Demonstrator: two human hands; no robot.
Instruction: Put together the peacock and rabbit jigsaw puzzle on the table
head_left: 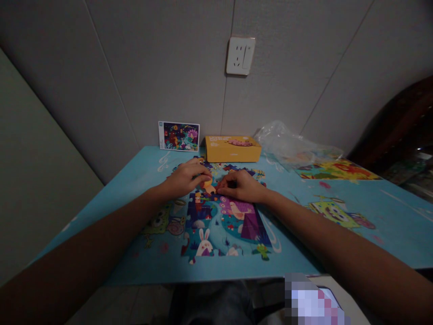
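Observation:
A partly assembled colourful jigsaw puzzle [223, 223] lies on the blue cartoon-printed table [338, 243]. My left hand [185, 177] rests on the puzzle's upper part, fingers curled and pinching an orange puzzle piece [208, 185]. My right hand [241, 185] sits just right of it, fingers bent with the tips pressed on the puzzle next to the same piece. The two hands nearly touch.
A yellow puzzle box [232, 148] stands behind the hands. A picture card [179, 136] leans on the wall at its left. A crumpled clear plastic bag [294, 144] lies at back right. A wall socket [240, 55] is above. A dark wooden piece of furniture [402, 117] stands at the far right.

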